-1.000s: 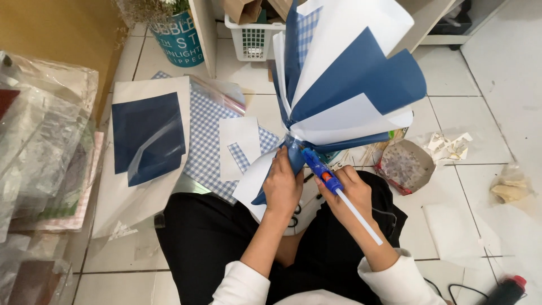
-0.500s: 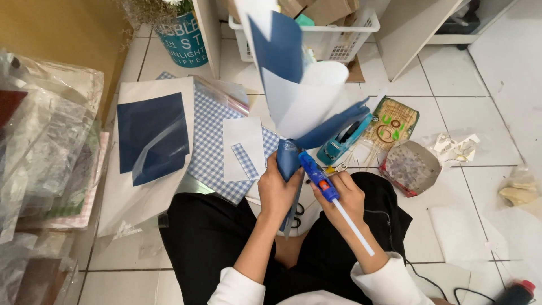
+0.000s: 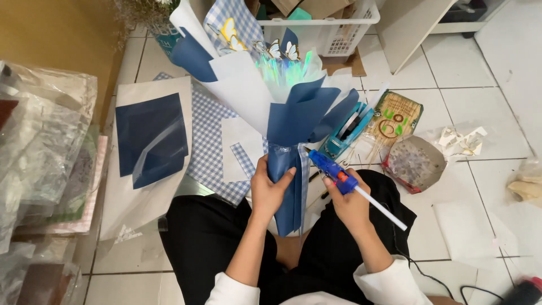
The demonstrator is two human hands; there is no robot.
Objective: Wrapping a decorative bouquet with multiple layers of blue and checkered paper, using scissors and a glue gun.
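1. While the person sat on the tiled floor, spare navy sheets (image 3: 149, 138) on white paper and a blue gingham sheet (image 3: 212, 152) lay unused to the left of the bouquet (image 3: 271, 90), so some wrapping stock was left over.
2. At the bouquet's stem, the left hand (image 3: 270, 189) had its fingers wrapped round the navy wrap, holding it upright over the lap; white, navy and gingham layers with butterfly picks already stood in place.
3. Just right of the stem, the right hand (image 3: 349, 203) was closed around a blue glue gun (image 3: 333, 169), its nozzle near the wrap; whether it touched was unclear, so gluing seemed unfinished.
4. Further right of the bouquet, a teal tape dispenser (image 3: 347, 131) and paper scraps (image 3: 460, 141) lay about.
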